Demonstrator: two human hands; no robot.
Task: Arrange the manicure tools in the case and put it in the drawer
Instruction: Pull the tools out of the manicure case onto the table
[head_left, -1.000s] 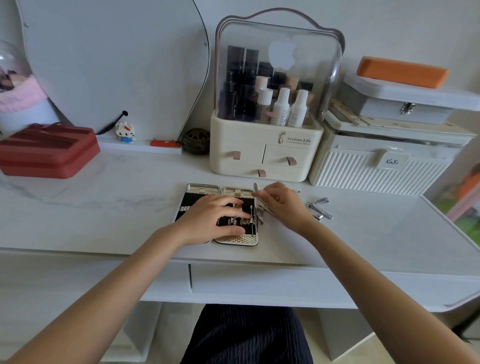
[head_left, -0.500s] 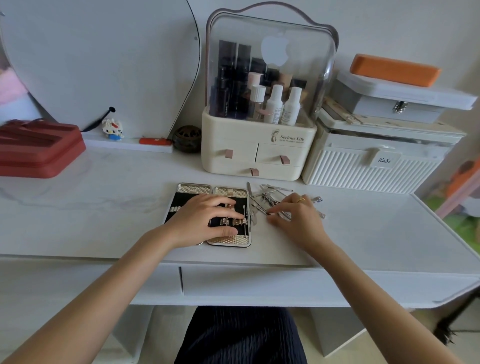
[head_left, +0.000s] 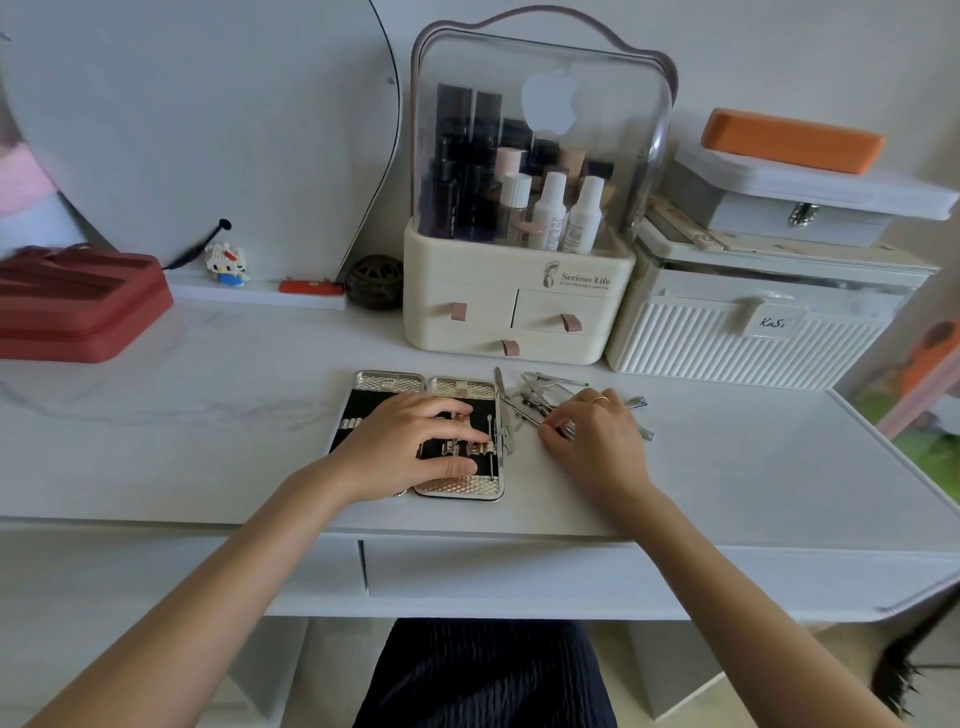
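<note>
**A:** What's different from a second ago?

**B:** The right hand (head_left: 597, 441) has left the edge of the manicure case (head_left: 457, 486) and moved out onto the loose pile of manicure tools (head_left: 545, 397) lying on the desk (head_left: 208, 415) just right of the case. A second back it was up against the case's right rim with a tool; half a second back it was already over the pile, and it is there now, its fingers (head_left: 553, 428) curled down and pinched on one thin metal tool at the near side of the heap.

**A:** And the other hand?

**B:** The left hand (head_left: 410, 452) hasn't shifted. It lies flat on the open case with its fingers straight and spread over the black lining, holding it steady (it grips nothing).

**A:** So where does the job stand?

**B:** Early to middle, I'd judge. The case lies open on the desk in front of the cream cosmetics organiser (head_left: 519, 296), and one slim tool (head_left: 491, 447) shows in the elastic loops of the right half; most tools are outside. What sits under the left palm I cannot tell.

**A:** The drawer?

**B:** The drawer (head_left: 519, 571) under the desk's front edge is closed. That step looks far off: the pile has to be emptied, tool by tool, and the case folded first. The tangle could make picking a single tool fiddly.
</note>
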